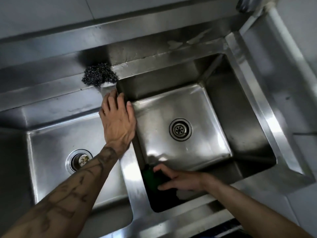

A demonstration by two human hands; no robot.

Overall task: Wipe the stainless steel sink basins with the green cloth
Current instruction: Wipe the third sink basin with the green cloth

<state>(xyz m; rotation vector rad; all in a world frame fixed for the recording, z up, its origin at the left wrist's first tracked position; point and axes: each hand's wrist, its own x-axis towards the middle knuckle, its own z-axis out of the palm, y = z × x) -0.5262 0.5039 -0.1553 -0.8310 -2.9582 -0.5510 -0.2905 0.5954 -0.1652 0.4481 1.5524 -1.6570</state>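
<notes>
Near: right hand (178, 179), fingers (164, 187) curled around the green cloth (149, 177), pressing it into the near-left corner of the right basin (197, 107). Left hand (118, 119), spread flat and holding nothing, braces on the divider (130, 177) between the basins. Far: steel scourer (99, 74) on the back ledge. Risks: the bracing palm may slip on slick steel; the shadowed corner and the left basin (51, 169) may go unwiped.

Left hand (118, 117) flat, fingers straight, tattooed forearm extended, right hand (180, 179) curled round green cloth (149, 176)
</notes>
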